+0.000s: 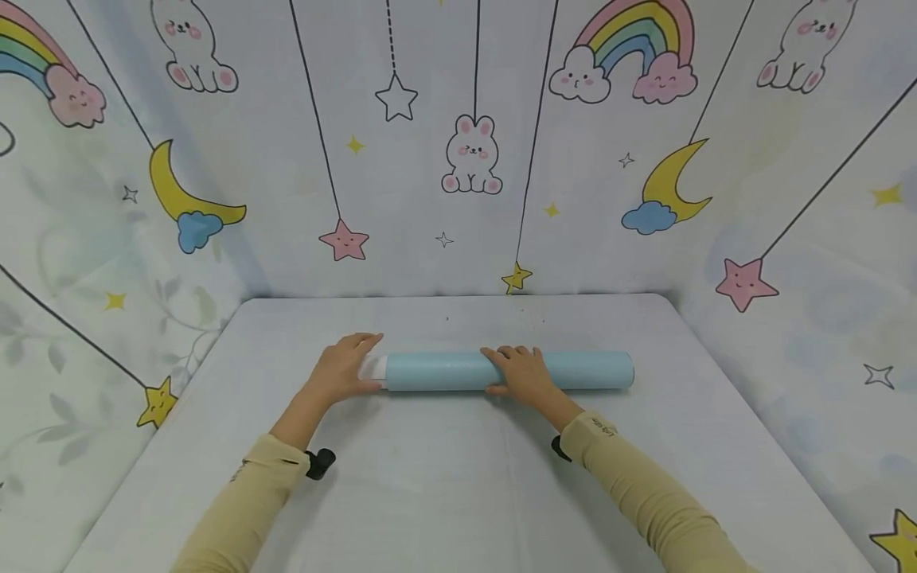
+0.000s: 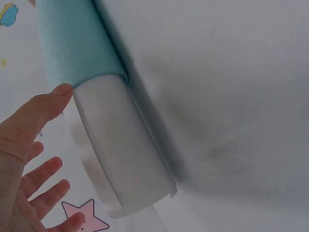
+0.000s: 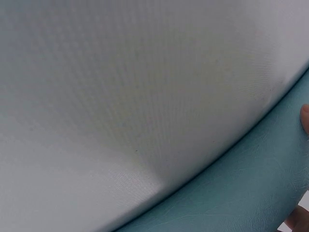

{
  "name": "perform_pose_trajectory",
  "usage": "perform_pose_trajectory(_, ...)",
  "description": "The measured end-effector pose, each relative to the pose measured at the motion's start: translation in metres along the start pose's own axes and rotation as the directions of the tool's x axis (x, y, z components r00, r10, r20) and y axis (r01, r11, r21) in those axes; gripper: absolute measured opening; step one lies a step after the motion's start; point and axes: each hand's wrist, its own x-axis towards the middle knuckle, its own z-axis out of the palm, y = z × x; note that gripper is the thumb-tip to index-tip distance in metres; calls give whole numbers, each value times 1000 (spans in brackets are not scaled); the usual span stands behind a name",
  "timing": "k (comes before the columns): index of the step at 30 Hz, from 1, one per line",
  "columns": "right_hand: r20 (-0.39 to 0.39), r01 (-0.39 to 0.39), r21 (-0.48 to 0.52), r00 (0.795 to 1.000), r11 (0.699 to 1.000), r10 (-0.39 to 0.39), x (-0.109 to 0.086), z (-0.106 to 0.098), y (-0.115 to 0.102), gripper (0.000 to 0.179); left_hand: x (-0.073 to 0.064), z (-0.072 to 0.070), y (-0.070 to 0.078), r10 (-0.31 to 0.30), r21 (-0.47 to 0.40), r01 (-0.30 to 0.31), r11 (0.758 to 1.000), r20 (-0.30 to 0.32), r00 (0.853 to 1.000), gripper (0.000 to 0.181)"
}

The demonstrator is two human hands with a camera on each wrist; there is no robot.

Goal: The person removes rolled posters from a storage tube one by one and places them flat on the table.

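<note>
A light blue roll (image 1: 437, 372) with a leathery surface lies crosswise on the white table. From its left end juts a white tube-like part (image 2: 120, 140), with a lengthwise edge visible in the left wrist view. My left hand (image 1: 344, 370) spans this white end, its thumb (image 2: 48, 104) at the rim of the blue layer and its other fingers spread on the far side. My right hand (image 1: 526, 376) grips the middle of the roll from above. The right wrist view shows only bits of that hand's fingers (image 3: 299, 220) at the roll's edge.
The table (image 1: 444, 477) has a white cover and rounded far corners. Behind it and at both sides hangs a cloth backdrop (image 1: 415, 183) printed with rabbits, stars, moons and rainbows. A black wrist strap part (image 1: 321, 463) shows at the left sleeve.
</note>
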Motion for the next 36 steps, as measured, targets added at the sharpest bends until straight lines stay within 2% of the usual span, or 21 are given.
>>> perform_pose_trajectory(3,16,-4,-3,1000,1000,4,1,-2,-1,72,3,9,4,32,52,-34,998,38,999,98)
perform_pose_trajectory(6,30,-4,-6,1000,1000,4,2,-3,0,73,7,19,6,47,69,-52,996,75,996,104)
perform_pose_trajectory(13,34,1,-17,999,1000,0,3,-3,5,75,16,35,12,58,72,-70,995,158,986,102)
perform_pose_trajectory(25,45,12,23,999,1000,-13,3,-6,5,75,19,45,13,19,65,-32,997,192,981,95)
perform_pose_trajectory(36,40,11,55,999,998,-13,-3,-8,12,74,19,44,15,37,100,-57,993,189,981,95)
